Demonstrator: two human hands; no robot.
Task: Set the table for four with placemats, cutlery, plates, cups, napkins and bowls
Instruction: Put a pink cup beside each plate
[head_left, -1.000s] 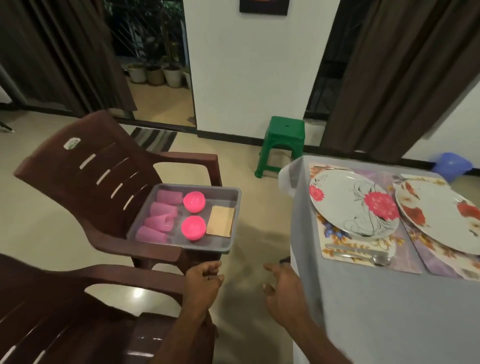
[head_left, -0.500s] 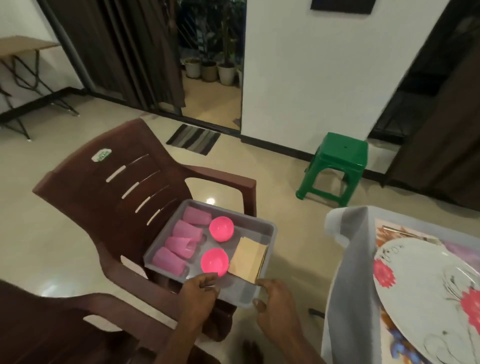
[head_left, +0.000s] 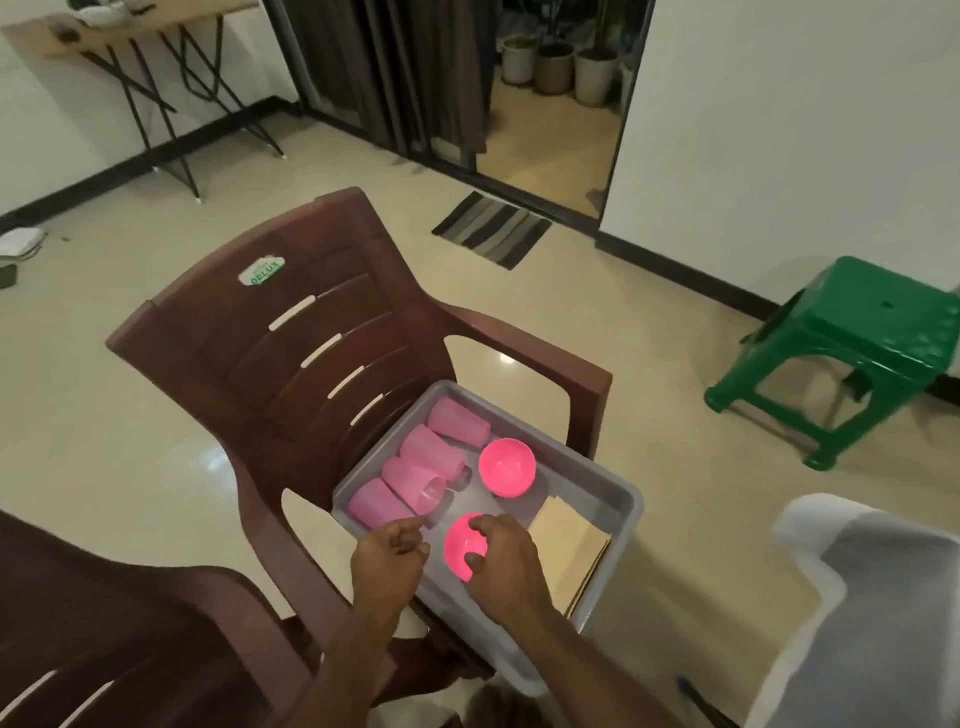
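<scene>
Since half a second ago both hands have gone from the near rim of the grey tray (head_left: 621, 499) to right inside it. The tray sits on the seat of the brown chair (head_left: 291, 353), with its near end sticking out past the seat's front edge.

The right hand (head_left: 501, 558) is now on the near pink bowl (head_left: 464, 545) at the tray's near end, thumb curled down into the bowl and fingers bent over its rim, so it looks like a pinch on the rim, though I can't tell how tight. The left hand (head_left: 389, 551) is right beside it, fingers loosely curled and holding nothing, fingertips almost at the nearest of the four pink cups (head_left: 371, 506).

The cups lie on their sides in a row along the tray's left wall, long axes running across the tray, mouths toward the middle. The second bowl (head_left: 506, 474) sits upright further back, and the tan napkins (head_left: 569, 543) lean against the right wall.

So the split seems obvious: bowl goes to the right hand, cups to the left. The tabletop (head_left: 878, 613) is off to the right, so the right hand also has the shorter carry.
</scene>
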